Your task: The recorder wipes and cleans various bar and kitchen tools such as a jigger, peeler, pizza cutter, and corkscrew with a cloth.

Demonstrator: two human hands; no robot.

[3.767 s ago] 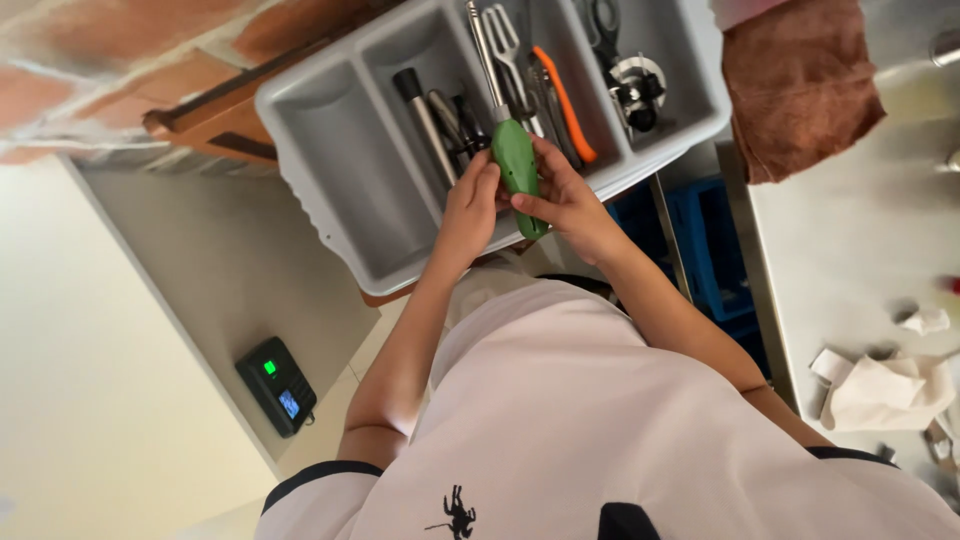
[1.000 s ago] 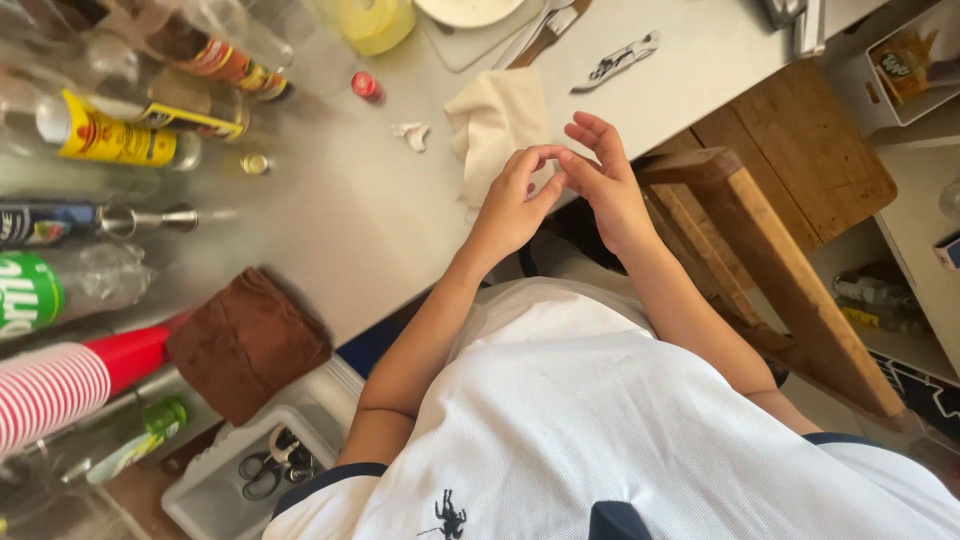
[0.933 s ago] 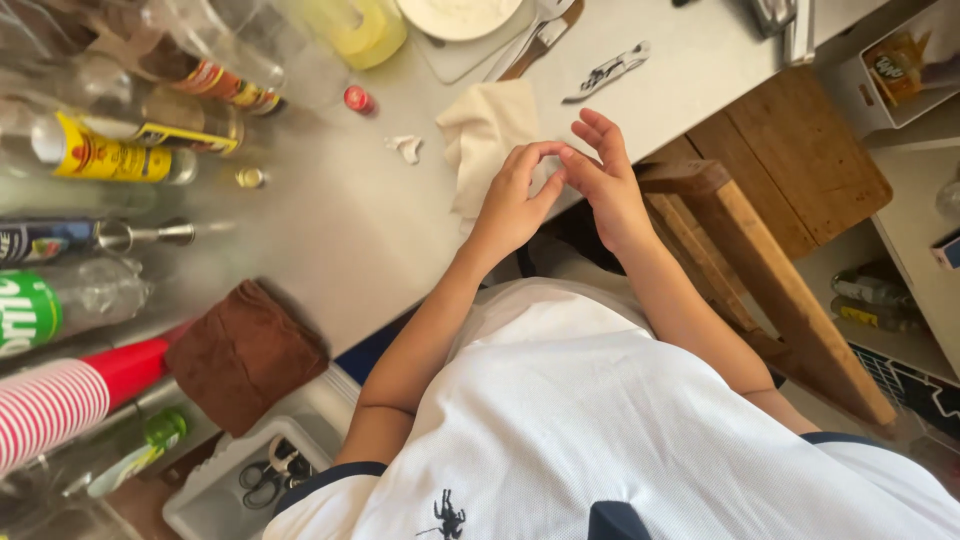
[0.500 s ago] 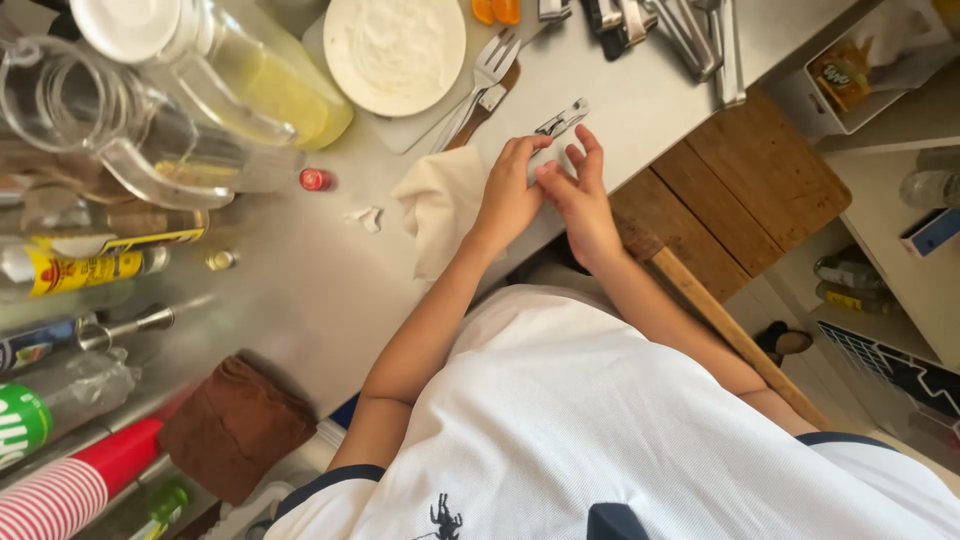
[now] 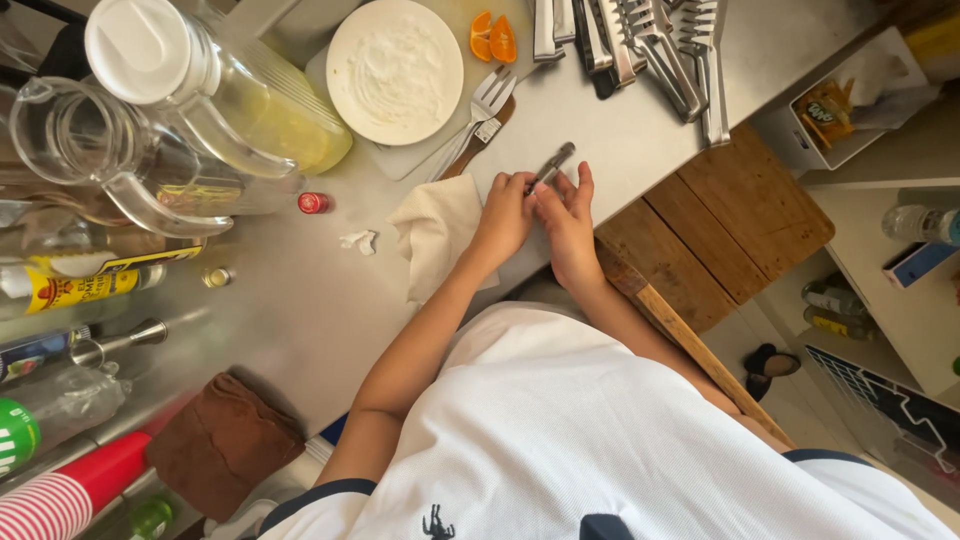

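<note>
Both hands, left (image 5: pixel 503 215) and right (image 5: pixel 568 222), now hold a small slim metal tool (image 5: pixel 552 164) over the steel counter (image 5: pixel 300 310), moved beyond the cream cloth (image 5: pixel 435 235); handling continues.

The small metal tool (image 5: pixel 552 165) is half hidden behind the left hand (image 5: pixel 505 215).

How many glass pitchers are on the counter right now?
2: a lidded pitcher holding yellow liquid, at the counter's far left beside the white plate, and an empty pitcher directly left of it. Others may sit outside the frame.
</note>
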